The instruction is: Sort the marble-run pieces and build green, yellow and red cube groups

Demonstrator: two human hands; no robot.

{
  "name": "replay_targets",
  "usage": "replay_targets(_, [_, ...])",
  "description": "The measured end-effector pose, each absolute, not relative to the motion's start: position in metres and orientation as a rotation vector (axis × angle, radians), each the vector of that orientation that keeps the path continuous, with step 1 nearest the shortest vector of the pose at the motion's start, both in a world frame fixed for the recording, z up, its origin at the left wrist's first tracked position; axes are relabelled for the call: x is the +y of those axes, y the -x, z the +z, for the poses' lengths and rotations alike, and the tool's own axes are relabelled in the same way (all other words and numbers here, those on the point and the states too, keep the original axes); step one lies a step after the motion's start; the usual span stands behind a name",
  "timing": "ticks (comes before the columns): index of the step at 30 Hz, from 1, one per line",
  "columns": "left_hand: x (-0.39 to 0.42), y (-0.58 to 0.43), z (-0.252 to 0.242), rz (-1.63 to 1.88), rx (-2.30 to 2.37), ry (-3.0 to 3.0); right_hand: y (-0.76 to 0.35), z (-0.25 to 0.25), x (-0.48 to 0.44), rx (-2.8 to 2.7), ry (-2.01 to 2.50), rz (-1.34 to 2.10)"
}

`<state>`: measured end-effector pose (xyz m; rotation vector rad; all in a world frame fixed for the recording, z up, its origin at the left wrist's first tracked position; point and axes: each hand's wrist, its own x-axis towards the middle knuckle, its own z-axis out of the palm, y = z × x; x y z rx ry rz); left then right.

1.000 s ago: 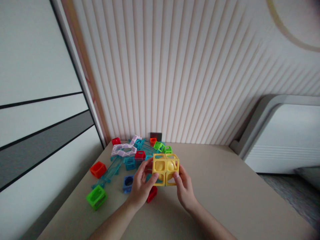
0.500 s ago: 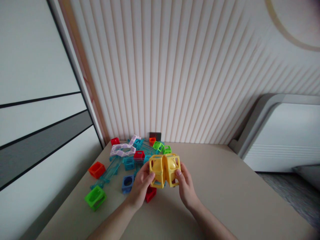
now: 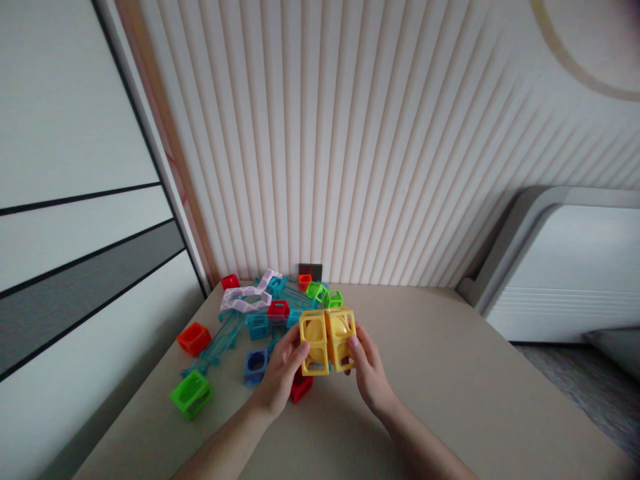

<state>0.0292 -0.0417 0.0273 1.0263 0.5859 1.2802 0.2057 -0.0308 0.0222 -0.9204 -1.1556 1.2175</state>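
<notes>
Two yellow toy block pieces with open frames sit side by side in my hands above the table. My left hand (image 3: 283,373) is closed on the left yellow block piece (image 3: 314,342), its thumb on the front frame. The right yellow block piece (image 3: 341,339) is gripped by my right hand (image 3: 371,373), thumb on its outer edge. The two pieces touch along the middle, with the right one slightly angled. Under my left hand lies a red block (image 3: 301,387), partly covered. A blue block (image 3: 256,366) with a round hole is just left of that hand.
Left on the table (image 3: 450,373) lie a green block (image 3: 192,394), an orange block (image 3: 194,339), clear teal track pieces (image 3: 223,343) and a lilac zigzag chain (image 3: 245,300). Farther back are green blocks (image 3: 316,291) and a black box (image 3: 311,271) by the ribbed wall.
The right yellow piece has turned and come closer to the left one, narrowing the gap between them. My right hand has shifted slightly left. The other toys stay put.
</notes>
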Motion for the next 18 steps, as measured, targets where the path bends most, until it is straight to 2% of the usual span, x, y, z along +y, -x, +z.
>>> replay_targets(7, [-0.045, -0.032, 0.027, 1.308, 0.521, -0.8, -0.209, 0.009, -0.024, -1.089, 0.906, 1.269])
replay_targets(12, [-0.044, -0.033, 0.022, 1.317, 0.501, -0.671, -0.204, 0.015, -0.027, -1.068, 0.762, 1.427])
replay_targets(18, [-0.041, -0.032, 0.016, 1.358, 0.534, -0.591, -0.204, 0.024, -0.022, -0.971, 0.791, 1.436])
